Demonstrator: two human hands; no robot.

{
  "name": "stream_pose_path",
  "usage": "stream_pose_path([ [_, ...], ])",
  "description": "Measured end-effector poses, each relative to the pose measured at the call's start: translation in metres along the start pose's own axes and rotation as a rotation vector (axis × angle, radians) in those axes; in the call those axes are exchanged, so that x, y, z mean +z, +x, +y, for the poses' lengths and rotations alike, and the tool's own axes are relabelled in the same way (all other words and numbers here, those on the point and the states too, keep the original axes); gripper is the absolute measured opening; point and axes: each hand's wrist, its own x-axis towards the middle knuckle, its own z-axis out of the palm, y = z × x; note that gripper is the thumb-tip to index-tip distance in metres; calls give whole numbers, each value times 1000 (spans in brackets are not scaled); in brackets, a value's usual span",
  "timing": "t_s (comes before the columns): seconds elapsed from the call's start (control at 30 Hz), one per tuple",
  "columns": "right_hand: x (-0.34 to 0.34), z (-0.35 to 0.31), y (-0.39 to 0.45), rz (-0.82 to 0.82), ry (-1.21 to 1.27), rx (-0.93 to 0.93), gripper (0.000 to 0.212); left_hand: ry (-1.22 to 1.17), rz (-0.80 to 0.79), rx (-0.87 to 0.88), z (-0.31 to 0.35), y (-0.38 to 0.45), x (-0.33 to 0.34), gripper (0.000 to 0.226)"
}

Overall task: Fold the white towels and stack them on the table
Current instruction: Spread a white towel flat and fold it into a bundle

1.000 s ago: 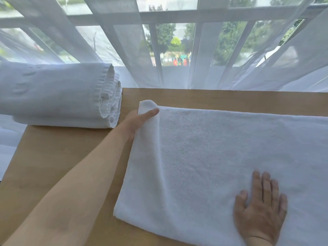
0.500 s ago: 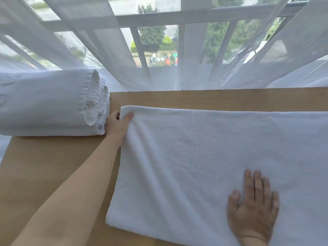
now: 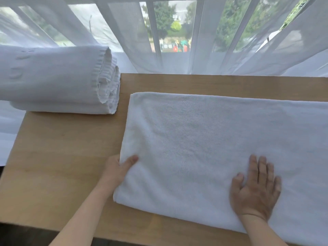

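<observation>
A white towel [image 3: 204, 139] lies folded lengthwise on the wooden table [image 3: 62, 157], running off the right edge of the view. My left hand [image 3: 119, 167] pinches the towel's left edge near its front corner, thumb on top and fingers underneath. My right hand [image 3: 255, 187] lies flat on the towel near its front edge, fingers straight and spread. A stack of folded white towels [image 3: 58, 80] sits at the table's far left corner, hanging over the left edge.
Sheer white curtains [image 3: 230, 41] hang along the table's far edge in front of a window. Bare wood shows between the stack and the towel, and to the left of my left arm.
My left hand has slid down the towel's left edge from the far corner to near the front corner. The lifted far corner now lies flat. My right hand has stayed put.
</observation>
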Motion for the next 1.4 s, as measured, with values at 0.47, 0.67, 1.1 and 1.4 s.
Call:
stream_pose_path([
  [0.47,5,5,-1,-50,-11,22,71,269,327,257,-63,-43,-8,40],
  [0.67,4,5,-2,-51,-5,26,70,118,410,230,-69,-52,-7,40],
  [1.1,7,8,-2,-38,-3,25,69,-80,143,177,-76,-61,-14,56],
  [1.4,4,5,-3,-40,10,22,70,70,130,139,-72,-61,-13,39],
])
